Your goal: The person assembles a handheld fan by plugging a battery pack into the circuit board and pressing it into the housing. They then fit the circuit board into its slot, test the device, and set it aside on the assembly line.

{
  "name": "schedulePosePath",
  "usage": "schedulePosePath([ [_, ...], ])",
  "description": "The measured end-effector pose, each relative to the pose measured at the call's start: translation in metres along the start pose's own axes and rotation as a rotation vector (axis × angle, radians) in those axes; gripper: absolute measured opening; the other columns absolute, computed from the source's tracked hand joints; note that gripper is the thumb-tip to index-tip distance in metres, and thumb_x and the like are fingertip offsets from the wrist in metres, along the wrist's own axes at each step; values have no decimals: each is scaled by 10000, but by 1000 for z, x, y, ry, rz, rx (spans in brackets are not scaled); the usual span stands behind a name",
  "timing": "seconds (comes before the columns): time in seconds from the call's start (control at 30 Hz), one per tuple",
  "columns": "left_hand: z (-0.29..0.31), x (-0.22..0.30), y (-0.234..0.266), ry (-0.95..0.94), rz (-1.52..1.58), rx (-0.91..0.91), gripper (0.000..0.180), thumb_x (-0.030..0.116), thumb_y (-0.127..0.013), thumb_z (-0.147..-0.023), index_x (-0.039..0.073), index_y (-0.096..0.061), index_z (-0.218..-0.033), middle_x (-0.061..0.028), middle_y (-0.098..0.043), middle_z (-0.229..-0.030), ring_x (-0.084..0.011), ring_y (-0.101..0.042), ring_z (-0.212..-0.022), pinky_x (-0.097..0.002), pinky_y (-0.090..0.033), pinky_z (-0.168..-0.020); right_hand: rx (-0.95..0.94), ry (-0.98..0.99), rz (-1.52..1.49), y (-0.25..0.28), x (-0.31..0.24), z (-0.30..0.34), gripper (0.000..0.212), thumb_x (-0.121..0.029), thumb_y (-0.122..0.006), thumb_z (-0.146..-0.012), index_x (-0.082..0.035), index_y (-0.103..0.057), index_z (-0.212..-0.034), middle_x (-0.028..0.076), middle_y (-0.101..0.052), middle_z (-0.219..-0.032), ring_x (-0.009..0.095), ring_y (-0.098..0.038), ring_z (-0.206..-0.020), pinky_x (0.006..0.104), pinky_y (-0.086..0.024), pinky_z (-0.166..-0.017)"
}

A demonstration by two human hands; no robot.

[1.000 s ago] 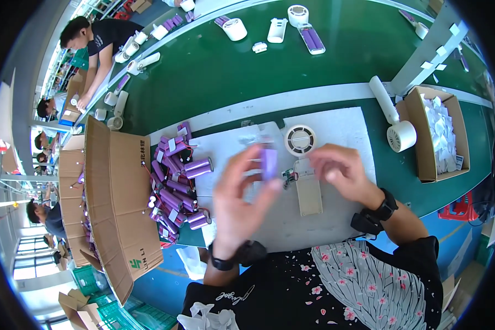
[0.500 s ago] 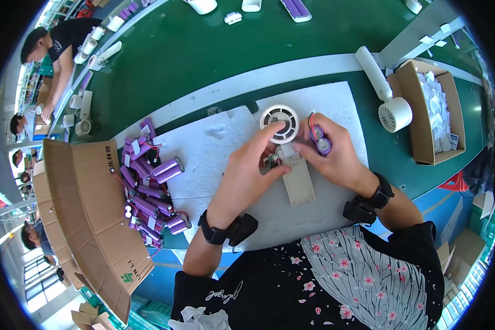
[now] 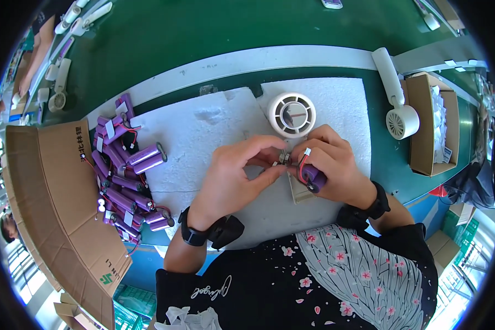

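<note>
A white handheld fan lies on the foam sheet, its round head (image 3: 292,115) away from me and its open pale handle (image 3: 301,192) nearer, partly under my right hand. My left hand (image 3: 228,176) pinches a small circuit board (image 3: 282,159) between thumb and forefinger, just below the fan head. Tucked in the fingers of my right hand (image 3: 338,170) is a purple battery pack (image 3: 314,178) with red and black wires ending in a white connector (image 3: 307,151). The right fingertips meet the left ones at the board; their exact contact is hidden.
Several purple battery packs (image 3: 129,201) lie heaped at the left beside a cardboard box (image 3: 63,146). White foam sheets (image 3: 187,137) cover the green bench. Right of them are another white fan (image 3: 402,121) and a carton (image 3: 422,157) of white pieces. A co-worker's arm (image 3: 36,60) shows far left.
My left hand has come off the fan head, and its fingertips now close on the circuit board. The right hand has turned, bringing the battery pack lower and nearer the board. The view has shifted.
</note>
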State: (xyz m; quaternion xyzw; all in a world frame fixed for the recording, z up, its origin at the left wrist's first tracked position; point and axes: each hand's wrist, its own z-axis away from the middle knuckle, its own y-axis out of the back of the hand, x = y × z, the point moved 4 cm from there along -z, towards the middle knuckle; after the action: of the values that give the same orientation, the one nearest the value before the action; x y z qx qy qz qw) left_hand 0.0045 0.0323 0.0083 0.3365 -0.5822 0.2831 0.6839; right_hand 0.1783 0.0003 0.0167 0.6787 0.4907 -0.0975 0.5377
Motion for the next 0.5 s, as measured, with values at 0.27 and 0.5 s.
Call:
schedulePosePath([
  [0.27, -2, 11, -1, -118, -221, -69, 366, -119, -676, -706, 41, -678, -1035, -83, -634, -925, -202, -662, -838, -304, -547, -696, -67, 4, 3, -1, -2, 0, 291, -19, -790, -597, -66, -570, -781, 63, -606, -777, 285, -557, -761, 335, -472, -637],
  [0.5, 4, 2, 2, -333, -432, 26, 320, -107, -670, -686, 46, -689, -967, -108, -624, -980, -263, -653, -824, -319, -523, -696, -99, 2, -22, -1, -2, -3, 274, -6, -769, -571, -66, -566, -745, 71, -579, -757, 290, -560, -766, 344, -474, -631],
])
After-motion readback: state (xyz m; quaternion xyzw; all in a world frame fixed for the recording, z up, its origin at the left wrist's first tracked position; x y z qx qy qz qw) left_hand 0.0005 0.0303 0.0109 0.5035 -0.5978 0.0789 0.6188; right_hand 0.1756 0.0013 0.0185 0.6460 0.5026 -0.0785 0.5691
